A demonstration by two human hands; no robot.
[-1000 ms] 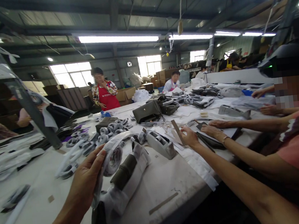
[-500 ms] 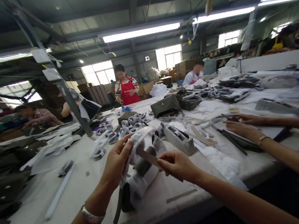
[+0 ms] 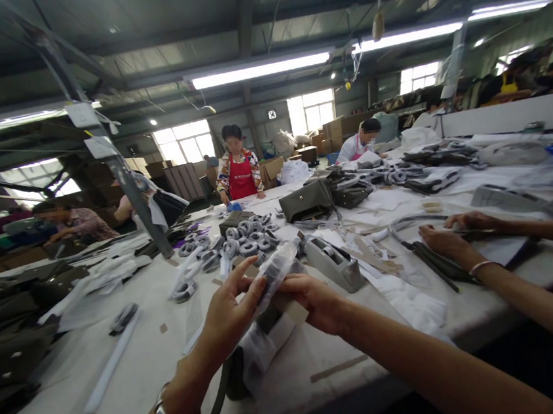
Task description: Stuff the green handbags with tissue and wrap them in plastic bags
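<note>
- Tabletop (image 3: 149, 359), pale, spread beneath and around left grip (image 3: 235, 307) and right grip (image 3: 316, 300).
- Person in a red apron (image 3: 242, 176), one, standing at the far side, well beyond both grips.
- Stack of dark bags (image 3: 17, 326), well to the left of the left grip.
- Flap bag (image 3: 305, 200), dark green-grey, with metal clasp, beyond the grips.
- Heap of coils (image 3: 250, 236), grey and white, beyond the left grip.
- Left grip: thumb and fingers closed on the clear-wrapped bundle.
- Right grip: fingers bent in against the bundle's near side, tips hidden; whether they clasp it cannot be told.
- Tape dispenser (image 3: 332, 264), grey, just beyond the right grip.
- Clear-wrapped bundle (image 3: 278, 272), one, tilted, between the two grips.
- Dark strap piece (image 3: 232, 377), just below the left grip.
- Thin strip (image 3: 339, 368), brownish, flat, nearer the table edge than the right grip.
- Beige piece (image 3: 294, 310), against the right grip, below the bundle.
- Brown square (image 3: 163, 328), small, left of the left grip.
</note>
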